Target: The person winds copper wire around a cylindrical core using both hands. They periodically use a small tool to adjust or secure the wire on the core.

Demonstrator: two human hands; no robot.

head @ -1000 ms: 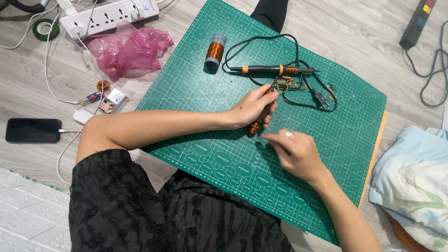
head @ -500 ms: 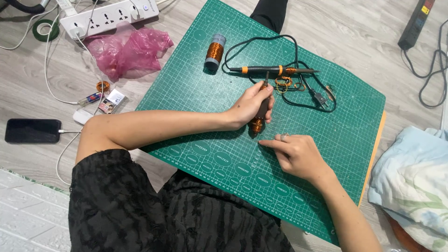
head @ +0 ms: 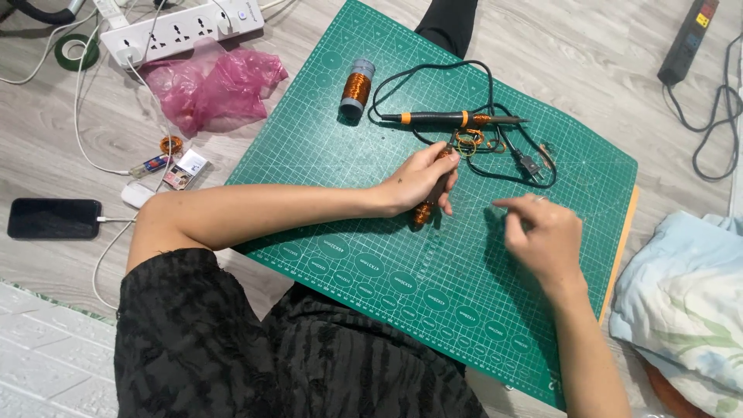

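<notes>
My left hand point(head: 422, 176) grips an orange-handled tool point(head: 426, 207) whose tip points at small loops of copper wire point(head: 467, 139) on the green cutting mat point(head: 371, 255). My right hand point(head: 542, 232) hovers above the mat to the right, fingers loosely curled with the index finger pointing left, and holds nothing I can see. Just beyond the wire loops a soldering iron point(head: 453, 118) with a black and orange handle lies on its side. Its black cable point(head: 433, 85) curls around it.
A spool of copper wire point(head: 357, 87) stands at the mat's far left. A pink plastic bag point(head: 213, 81), a white power strip point(head: 182, 31), a green tape roll point(head: 76, 50) and a black phone point(head: 54, 217) lie on the floor at left. Light cloth point(head: 685, 302) sits at right.
My right hand has lifted off the mat and moved to the right, away from the tool. My left hand keeps hold of the tool and has shifted only slightly.
</notes>
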